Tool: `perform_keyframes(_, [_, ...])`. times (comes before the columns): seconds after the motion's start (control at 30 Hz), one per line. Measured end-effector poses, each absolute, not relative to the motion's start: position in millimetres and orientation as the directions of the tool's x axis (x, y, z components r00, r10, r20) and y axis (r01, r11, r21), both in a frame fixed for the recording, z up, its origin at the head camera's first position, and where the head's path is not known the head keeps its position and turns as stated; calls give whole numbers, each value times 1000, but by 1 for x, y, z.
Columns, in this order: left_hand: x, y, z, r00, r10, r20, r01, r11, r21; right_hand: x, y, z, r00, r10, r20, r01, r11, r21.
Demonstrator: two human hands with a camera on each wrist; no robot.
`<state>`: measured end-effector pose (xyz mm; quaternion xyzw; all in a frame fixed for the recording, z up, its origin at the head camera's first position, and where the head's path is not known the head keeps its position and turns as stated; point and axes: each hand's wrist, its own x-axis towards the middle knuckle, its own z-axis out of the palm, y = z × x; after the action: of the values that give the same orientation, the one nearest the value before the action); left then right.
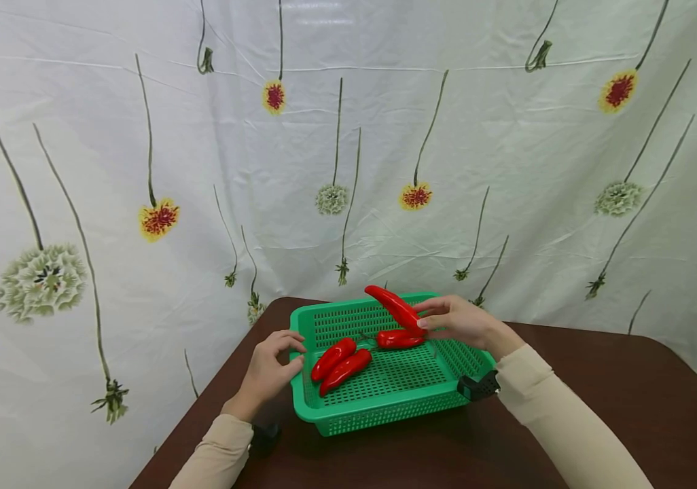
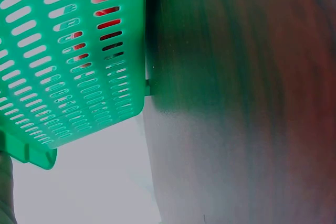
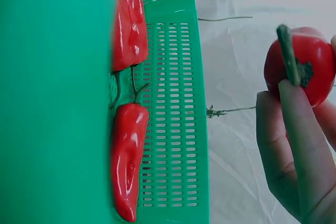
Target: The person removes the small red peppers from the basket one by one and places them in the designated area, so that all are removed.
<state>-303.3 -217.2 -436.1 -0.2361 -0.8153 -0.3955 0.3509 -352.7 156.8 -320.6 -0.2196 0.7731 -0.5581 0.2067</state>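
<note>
**Right hand (image 1: 467, 323) lifts a red chili pepper (image 1: 392, 305) over a green plastic basket (image 1: 385, 402)**

The right hand grips the pepper by its stem end, fingers and thumb closed around it, so that the tip slants up and away to the left. It hangs above the basket's far right part; from the right wrist, its green stem (image 3: 287, 55) shows against a finger.

Three more red peppers lie in the slotted basket: a left pepper (image 1: 331, 360) and its neighbor (image 1: 346, 372) side by side near the left wall, and a third pepper (image 1: 400, 339) apart from them toward the far side, beneath the held one.

The left hand (image 1: 267, 370) is at the basket's left rim, fingers bent; I cannot tell whether it grips the rim. The basket sits on a dark brown table (image 1: 599, 380), before a white flower-print cloth (image 1: 507, 136).
</note>
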Motion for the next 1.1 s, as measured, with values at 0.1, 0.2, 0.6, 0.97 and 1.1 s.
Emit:
perform_keyframes(0.1, [-303, -218, -436, -640, 109, 760, 665, 575, 477, -351, 160, -323, -836, -544, -74, -93, 275, -957])
perform_keyframes(0.2, [-303, -218, -436, -642, 109, 759, 663, 577, 478, -349, 164, -325, -850, -521, -70, -84, 266, -960])
perform_keyframes(0.6, [-304, -218, -437, -649, 103, 754, 657, 576, 486, -341, 182, -331, -894, -447, -30, -74, 213, -974])
perform_keyframes(0.97, [-303, -218, -437, -655, 104, 748, 648, 586, 486, -329, 196, -336, -920, -391, 7, -73, 152, -986])
perform_keyframes(1.1, [-304, -217, -437, -653, 105, 750, 650, 586, 484, -325, 204, -339, -930, -366, 28, -77, 120, -990])
